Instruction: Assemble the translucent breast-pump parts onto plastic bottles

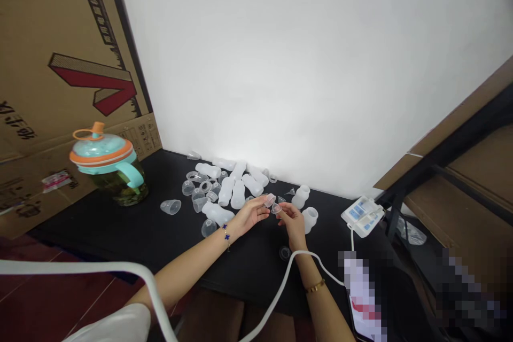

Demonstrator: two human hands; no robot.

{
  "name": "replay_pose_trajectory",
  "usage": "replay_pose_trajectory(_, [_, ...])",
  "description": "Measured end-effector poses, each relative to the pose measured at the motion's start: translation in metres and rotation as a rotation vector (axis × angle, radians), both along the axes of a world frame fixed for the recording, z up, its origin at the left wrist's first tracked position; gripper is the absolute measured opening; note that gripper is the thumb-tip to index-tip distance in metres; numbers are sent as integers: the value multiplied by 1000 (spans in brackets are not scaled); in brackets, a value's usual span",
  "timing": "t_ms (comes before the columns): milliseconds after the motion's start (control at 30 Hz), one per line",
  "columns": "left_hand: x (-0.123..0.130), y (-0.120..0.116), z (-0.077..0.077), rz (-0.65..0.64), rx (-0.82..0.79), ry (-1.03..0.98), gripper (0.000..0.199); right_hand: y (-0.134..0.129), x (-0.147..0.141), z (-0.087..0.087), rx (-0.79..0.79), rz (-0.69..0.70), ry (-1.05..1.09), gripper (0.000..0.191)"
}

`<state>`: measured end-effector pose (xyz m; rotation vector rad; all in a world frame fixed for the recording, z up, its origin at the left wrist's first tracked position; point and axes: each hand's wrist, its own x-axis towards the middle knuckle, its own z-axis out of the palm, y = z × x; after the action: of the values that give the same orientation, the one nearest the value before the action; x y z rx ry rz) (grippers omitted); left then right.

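Note:
My left hand (251, 213) and my right hand (290, 223) meet above a black table (248, 267). The left fingertips pinch a small clear plastic cup (270, 200). The right fingertips pinch a smaller clear plastic piece (276, 209), right next to that cup. Several frosted white bottle-shaped plastic parts (238, 194) lie in a heap just beyond my left hand. Several clear plastic cups (188, 187) lie to its left. Two more white parts (310, 219) stand close to my right hand.
A jar of greenish liquid with a teal and orange lid (109, 164) stands at the left, before a cardboard box (60, 48). A white cable (288, 283) crosses my right forearm. A white device (363, 216) sits at the right table edge, near a blurred phone (360, 294).

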<state>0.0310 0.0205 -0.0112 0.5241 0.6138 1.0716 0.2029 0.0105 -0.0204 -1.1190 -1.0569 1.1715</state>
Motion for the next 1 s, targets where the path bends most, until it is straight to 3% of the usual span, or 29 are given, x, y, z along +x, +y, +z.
replay_pose_trajectory(300, [-1,1,-2,-23,6,52,29,-3,-4,6,33,28,-104,45])
replay_pose_trajectory(667, [-2,-2,1,-13,75,135,42,-4,-6,7,17,70,-77,39])
replay_pose_trajectory(1000, [-1,-2,-3,-33,130,159,44,-3,-4,6,-16,47,13,51])
